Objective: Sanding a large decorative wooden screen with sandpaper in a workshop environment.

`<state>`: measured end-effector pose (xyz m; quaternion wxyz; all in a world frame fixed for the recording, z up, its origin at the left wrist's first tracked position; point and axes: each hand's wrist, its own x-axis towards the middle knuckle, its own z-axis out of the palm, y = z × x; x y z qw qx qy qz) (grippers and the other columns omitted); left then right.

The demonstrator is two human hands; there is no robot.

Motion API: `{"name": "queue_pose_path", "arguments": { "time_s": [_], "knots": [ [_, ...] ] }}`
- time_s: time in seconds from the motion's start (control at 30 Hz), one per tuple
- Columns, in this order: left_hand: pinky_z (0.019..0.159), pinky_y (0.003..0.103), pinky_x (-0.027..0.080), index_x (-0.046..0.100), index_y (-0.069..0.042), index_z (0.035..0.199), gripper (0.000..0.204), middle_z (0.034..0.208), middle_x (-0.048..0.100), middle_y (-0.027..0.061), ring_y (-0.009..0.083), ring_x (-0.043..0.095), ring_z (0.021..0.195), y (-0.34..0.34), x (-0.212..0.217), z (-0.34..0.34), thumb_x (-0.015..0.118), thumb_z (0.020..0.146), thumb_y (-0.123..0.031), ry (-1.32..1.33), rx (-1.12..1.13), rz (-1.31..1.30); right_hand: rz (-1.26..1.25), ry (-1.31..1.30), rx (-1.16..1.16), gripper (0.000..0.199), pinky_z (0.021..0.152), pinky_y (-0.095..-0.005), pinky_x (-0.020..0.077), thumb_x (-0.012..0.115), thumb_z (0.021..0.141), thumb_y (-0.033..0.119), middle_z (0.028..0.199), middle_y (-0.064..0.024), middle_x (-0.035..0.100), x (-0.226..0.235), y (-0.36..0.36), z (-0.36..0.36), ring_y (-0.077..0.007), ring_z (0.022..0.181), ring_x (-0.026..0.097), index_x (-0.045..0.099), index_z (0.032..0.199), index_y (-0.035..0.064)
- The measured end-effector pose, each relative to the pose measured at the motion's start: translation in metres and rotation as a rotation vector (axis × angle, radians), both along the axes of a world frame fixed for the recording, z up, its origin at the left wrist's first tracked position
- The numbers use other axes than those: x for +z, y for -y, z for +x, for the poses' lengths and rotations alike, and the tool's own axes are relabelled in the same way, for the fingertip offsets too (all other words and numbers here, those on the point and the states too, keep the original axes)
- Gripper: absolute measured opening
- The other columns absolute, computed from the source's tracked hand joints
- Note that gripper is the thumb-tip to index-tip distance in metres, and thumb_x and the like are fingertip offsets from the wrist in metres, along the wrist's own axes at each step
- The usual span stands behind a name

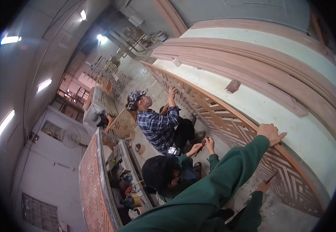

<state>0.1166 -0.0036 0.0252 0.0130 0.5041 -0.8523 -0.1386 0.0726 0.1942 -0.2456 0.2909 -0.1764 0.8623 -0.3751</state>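
My left hand is closed over the top rail of a long wooden lattice panel, which stands on edge against a white-topped table. Its green sleeve crosses the lower middle of the view. Lower down, my right hand grips a thin, dark, pointed hand tool close to the panel's cut-out face; the tool's exact kind is too small to tell. Beside my left arm, a co-worker in a black cap crouches and holds a slim brown stick in both hands.
Another co-worker in a plaid shirt squats farther along, one hand on the panel. Long wooden boards and a brown scrap lie on the white tabletop. To the left stand an open tool cart and a second lattice panel.
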Motion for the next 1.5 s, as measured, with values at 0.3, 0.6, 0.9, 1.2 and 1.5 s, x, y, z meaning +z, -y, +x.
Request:
{"name": "queue_pose_path", "arguments": {
  "time_s": [0.3, 0.6, 0.9, 1.2, 1.5],
  "knots": [
    [0.066, 0.037, 0.045, 0.066, -0.003, 0.074, 0.063, 0.076, 0.061, 0.0157, 0.0279, 0.059, 0.076, -0.002, -0.001, -0.005, 0.033, 0.083, -0.055, -0.042, -0.026, 0.044, 0.133, -0.125, 0.167, 0.073, 0.083, -0.0444, 0.0388, 0.045, 0.07, 0.001, 0.12, -0.0229, 0.047, -0.026, 0.025, -0.025, -0.0399, 0.101, 0.049, 0.021, 0.137, 0.0156],
    [0.07, 0.038, 0.045, 0.067, -0.005, 0.079, 0.062, 0.082, 0.062, 0.0146, 0.0265, 0.06, 0.081, 0.001, -0.005, -0.005, 0.032, 0.083, -0.057, 0.017, -0.034, 0.106, -0.226, -0.266, 0.147, 0.062, 0.086, -0.0408, 0.0405, 0.049, 0.074, 0.011, 0.121, -0.021, 0.046, -0.028, 0.013, -0.011, -0.035, 0.105, 0.05, 0.03, 0.133, 0.0078],
    [0.072, 0.04, 0.045, 0.067, -0.008, 0.083, 0.067, 0.085, 0.064, 0.0136, 0.0278, 0.061, 0.084, 0.018, 0.005, -0.016, 0.026, 0.082, -0.061, 0.134, -0.052, 0.171, -0.055, -0.2, 0.101, 0.057, 0.086, -0.042, 0.0403, 0.052, 0.068, 0.016, 0.118, -0.0167, 0.05, -0.084, 0.035, -0.031, -0.0346, 0.1, 0.051, 0.042, 0.124, 0.0075],
    [0.069, 0.037, 0.045, 0.068, -0.008, 0.081, 0.067, 0.079, 0.064, 0.012, 0.0266, 0.061, 0.078, 0.021, -0.003, -0.017, 0.028, 0.081, -0.062, 0.132, -0.044, 0.144, -0.001, -0.082, -0.016, 0.064, 0.071, -0.0442, 0.0456, 0.048, 0.071, 0.006, 0.097, -0.0218, 0.059, -0.009, 0.038, -0.038, -0.0403, 0.085, 0.056, 0.031, 0.132, 0.0134],
    [0.068, 0.038, 0.044, 0.068, -0.014, 0.074, 0.067, 0.07, 0.063, 0.0071, 0.0245, 0.06, 0.073, 0.025, -0.007, -0.01, 0.026, 0.08, -0.065, 0.145, -0.018, 0.125, 0.058, 0.041, -0.044, 0.064, 0.076, -0.0455, 0.044, 0.049, 0.07, 0.009, 0.1, -0.0224, 0.058, -0.008, 0.05, -0.031, -0.0389, 0.09, 0.055, 0.032, 0.131, 0.018]
  ]
}}
